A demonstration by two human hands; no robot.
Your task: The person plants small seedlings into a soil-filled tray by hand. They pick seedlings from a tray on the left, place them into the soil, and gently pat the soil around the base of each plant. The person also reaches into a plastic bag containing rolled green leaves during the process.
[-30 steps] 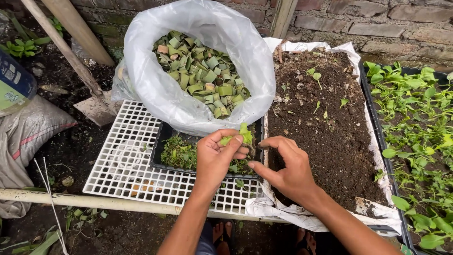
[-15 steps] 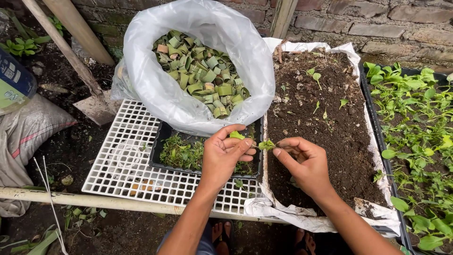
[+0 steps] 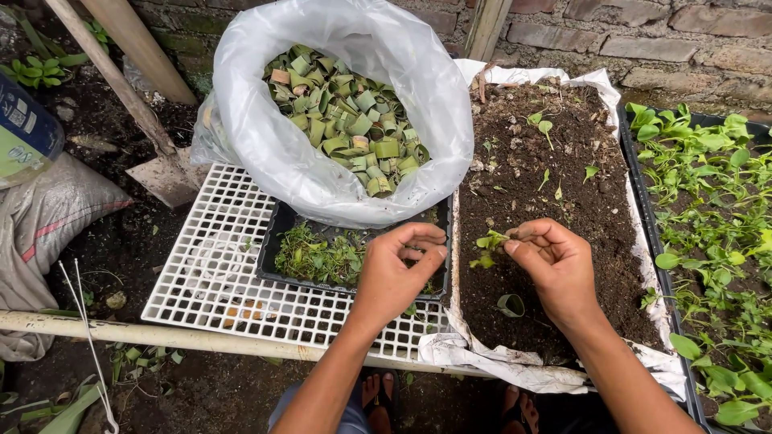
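Note:
My right hand [image 3: 556, 272] pinches a small green seedling [image 3: 489, 243] by its stem, above the dark soil of the white-lined soil bed [image 3: 555, 185]. My left hand [image 3: 396, 272] hovers over the black seedling tray [image 3: 277, 233] with fingers curled and thumb touching fingertips; whether it holds a sprout I cannot tell. The tray holds a clump of small green seedlings [image 3: 318, 255]. A rolled green leaf ring [image 3: 510, 305] stands in the soil just below my right hand.
A white plastic bag [image 3: 273, 153] full of rolled leaf rings [image 3: 346, 120] rests on a white grid rack [image 3: 209, 265]. A black tray of leafy seedlings [image 3: 708, 225] lies at the right. A trowel [image 3: 165, 173] and a sack [image 3: 40, 225] lie at the left. A brick wall [image 3: 659, 40] runs behind.
My right hand has moved right, from the black tray to above the soil bed, carrying the seedling. My left hand stayed over the tray.

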